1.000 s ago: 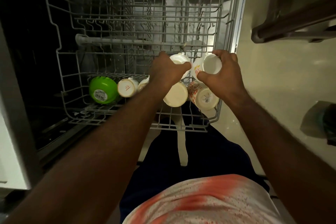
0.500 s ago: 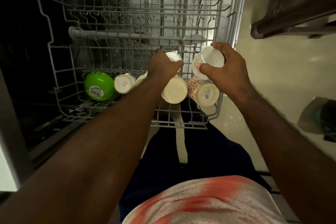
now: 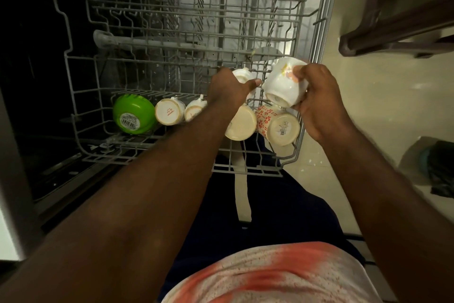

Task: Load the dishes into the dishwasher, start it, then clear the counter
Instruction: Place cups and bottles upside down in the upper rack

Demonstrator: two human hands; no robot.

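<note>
So: loading stage. The rack [image 3: 172, 61] is pulled out and its front row holds upturned pieces, among them a bowl [image 3: 134, 114], a plain cup [image 3: 169, 111], a cream cup [image 3: 240, 122] & a red mug [image 3: 280, 125].

Key relation: the floral cup [image 3: 282, 84] is in the right hand [image 3: 319, 101], just above & behind the red mug, close to the rack's right wall. Its long axis is tilted: base toward the camera & down, mouth up & away. It prob. needs more of a turn to go in mouth-down. The free spot looks to be the wire row right behind the red mug, i.e. approx. under the cup. The right hand is the nearer one, so no cross-reach is needed. The left hand [image 3: 228, 91] is just beside it to the left, over the row behind the cream cup.

Fingers: the right hand wraps the floral cup w/ one digit across the flower print and the rest round the far side & under. It's a firm grasp, and the cup seems clear of the wires. The left hand's back faces the camera. Its thumb tip pokes out toward the floral cup & its fingers curl over a small cup [image 3: 242, 75]. It prob. grips that cup, but most of the hold is hidden, and I can't tell if the cup sits on the tines. The two held cups are near each other, w/ no contact visible.
</note>
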